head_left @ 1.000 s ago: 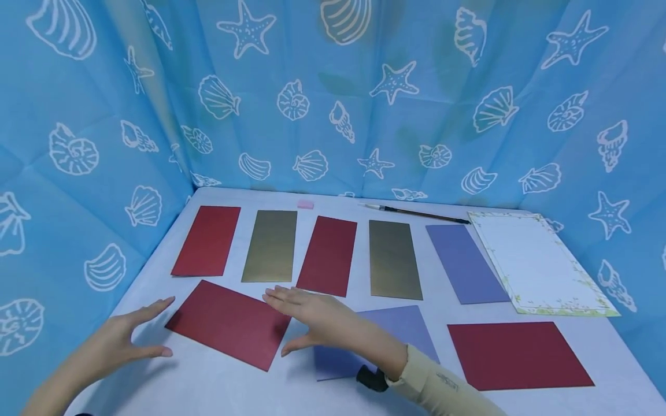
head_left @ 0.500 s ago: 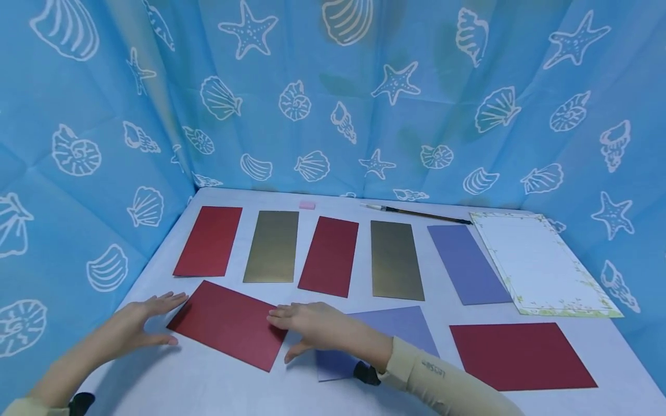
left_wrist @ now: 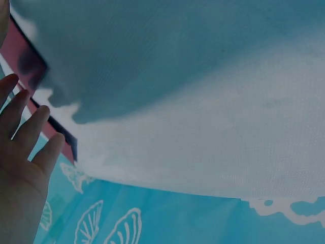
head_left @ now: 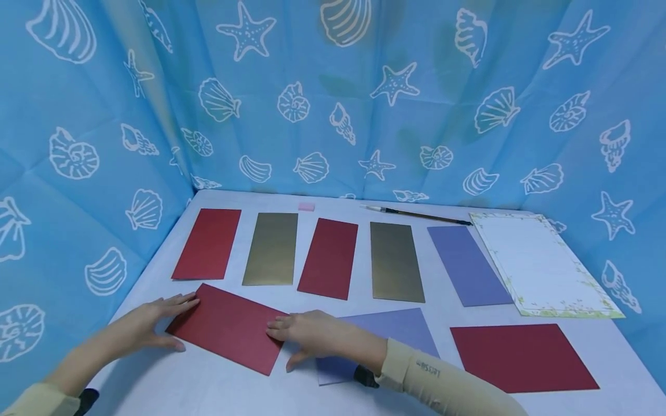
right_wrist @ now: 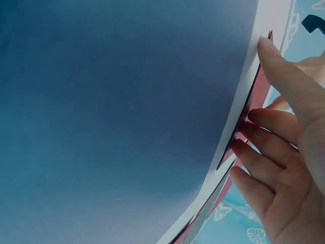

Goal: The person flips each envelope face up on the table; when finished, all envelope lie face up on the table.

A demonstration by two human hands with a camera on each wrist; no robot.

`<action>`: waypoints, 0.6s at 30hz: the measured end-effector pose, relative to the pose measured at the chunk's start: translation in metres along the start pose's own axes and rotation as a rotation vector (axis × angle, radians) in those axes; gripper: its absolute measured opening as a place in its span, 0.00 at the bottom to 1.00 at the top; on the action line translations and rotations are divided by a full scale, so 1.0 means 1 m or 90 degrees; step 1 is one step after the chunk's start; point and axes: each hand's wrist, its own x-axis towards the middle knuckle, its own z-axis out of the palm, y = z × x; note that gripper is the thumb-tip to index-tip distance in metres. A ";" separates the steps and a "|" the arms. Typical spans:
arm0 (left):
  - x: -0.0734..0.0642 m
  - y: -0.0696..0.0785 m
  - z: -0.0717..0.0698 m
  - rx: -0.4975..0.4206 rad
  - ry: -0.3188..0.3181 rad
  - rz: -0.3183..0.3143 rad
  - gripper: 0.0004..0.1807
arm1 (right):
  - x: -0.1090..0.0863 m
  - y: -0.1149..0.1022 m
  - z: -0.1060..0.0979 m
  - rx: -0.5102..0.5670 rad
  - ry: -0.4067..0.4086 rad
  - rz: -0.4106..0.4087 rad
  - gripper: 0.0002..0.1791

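card is lying slanted toward the tabletop's near left corner, left hand and right hand flanking its ends, each grip looking released. positioning is seemingly underway; next move is probably calling for pinching both ends.

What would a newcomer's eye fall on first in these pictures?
Probably the blue curtain with white shell print, behind the table. Then the angled red card at the near left, with the left hand at its left end and the right hand at its right. Behind it, five red, gold and purple cards form a row.
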 end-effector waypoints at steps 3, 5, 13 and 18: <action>0.002 -0.001 0.002 -0.007 -0.008 0.002 0.49 | 0.000 0.002 0.001 0.001 -0.003 -0.004 0.40; 0.001 -0.001 0.003 -0.009 -0.008 0.005 0.49 | 0.000 0.002 0.001 0.004 -0.002 -0.005 0.40; -0.003 -0.007 0.002 0.007 0.033 0.076 0.41 | -0.002 0.003 0.002 0.032 0.005 -0.005 0.40; -0.007 -0.007 0.005 0.027 0.033 0.048 0.40 | -0.001 0.004 0.004 0.041 0.007 -0.006 0.41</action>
